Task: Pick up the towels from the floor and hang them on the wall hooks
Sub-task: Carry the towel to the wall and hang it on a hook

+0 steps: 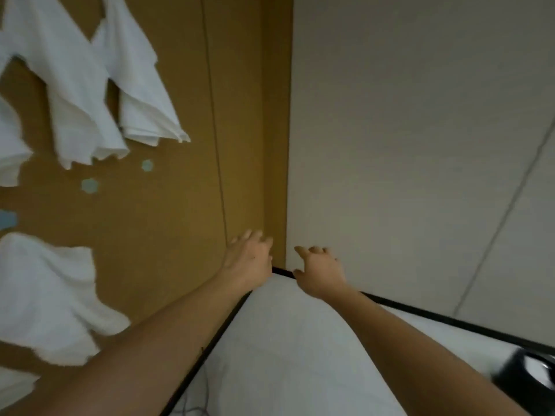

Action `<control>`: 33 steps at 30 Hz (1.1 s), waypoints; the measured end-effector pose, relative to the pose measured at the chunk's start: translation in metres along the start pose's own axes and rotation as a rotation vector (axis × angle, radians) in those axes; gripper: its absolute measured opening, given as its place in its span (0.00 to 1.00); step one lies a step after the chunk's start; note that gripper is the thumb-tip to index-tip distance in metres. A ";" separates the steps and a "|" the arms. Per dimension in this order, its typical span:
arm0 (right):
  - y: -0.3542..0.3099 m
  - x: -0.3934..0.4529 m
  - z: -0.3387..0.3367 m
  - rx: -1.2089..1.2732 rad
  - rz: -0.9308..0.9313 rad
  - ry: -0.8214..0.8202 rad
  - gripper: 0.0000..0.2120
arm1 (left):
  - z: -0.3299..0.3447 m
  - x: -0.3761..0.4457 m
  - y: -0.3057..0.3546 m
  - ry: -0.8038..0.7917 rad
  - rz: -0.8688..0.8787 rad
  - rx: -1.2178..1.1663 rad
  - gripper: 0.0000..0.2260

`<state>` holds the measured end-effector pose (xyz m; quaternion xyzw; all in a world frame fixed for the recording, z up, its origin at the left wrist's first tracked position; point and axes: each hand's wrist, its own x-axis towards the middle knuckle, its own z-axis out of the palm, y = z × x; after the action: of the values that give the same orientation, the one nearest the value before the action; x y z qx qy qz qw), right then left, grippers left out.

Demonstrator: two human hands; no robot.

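Most of my job looks done. White towels hang on the brown wall [168,187] to my left: one [69,94] draped in long folds, a second [141,94] just beside it and overlapping its upper edge, and a third [9,145] cut off by the left edge of view. Lower down, another towel [45,295] hangs bunched against the same wall. I cannot see the hooks themselves; the cloth covers them. Of the floor [285,340] I see only a pale patch in the corner, edged by a black baseboard [450,321], and no towel lies on it, so I judge that little or nothing is left, though much of the floor is out of view.

Both my arms reach forward and down toward the corner where the brown wall meets the pale wall [405,145]. My left hand [249,259] is empty, fingers spread and loosely bent. My right hand [319,270] is empty too, fingers relaxed and slightly curled, near the left one but not touching it.
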<state>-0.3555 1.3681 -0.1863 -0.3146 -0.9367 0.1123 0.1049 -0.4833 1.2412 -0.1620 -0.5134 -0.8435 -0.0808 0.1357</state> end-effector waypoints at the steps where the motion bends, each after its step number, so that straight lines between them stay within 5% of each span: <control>1: 0.036 -0.015 -0.010 -0.008 0.048 0.009 0.27 | 0.005 0.009 0.037 -0.010 0.043 -0.030 0.17; 12: 0.396 -0.236 -0.090 0.014 0.650 0.074 0.29 | 0.062 0.048 0.462 -0.298 0.516 -0.318 0.25; 23: 0.600 -0.464 -0.096 0.181 1.281 0.115 0.29 | 0.129 0.009 0.796 -0.514 1.074 -0.309 0.24; 33: 0.809 -0.565 -0.128 0.284 1.642 0.189 0.29 | 0.190 0.028 1.086 -0.654 1.372 -0.308 0.26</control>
<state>0.5771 1.6691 -0.3587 -0.8886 -0.3741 0.2431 0.1063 0.4413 1.8162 -0.3372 -0.9317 -0.3133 0.0608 -0.1732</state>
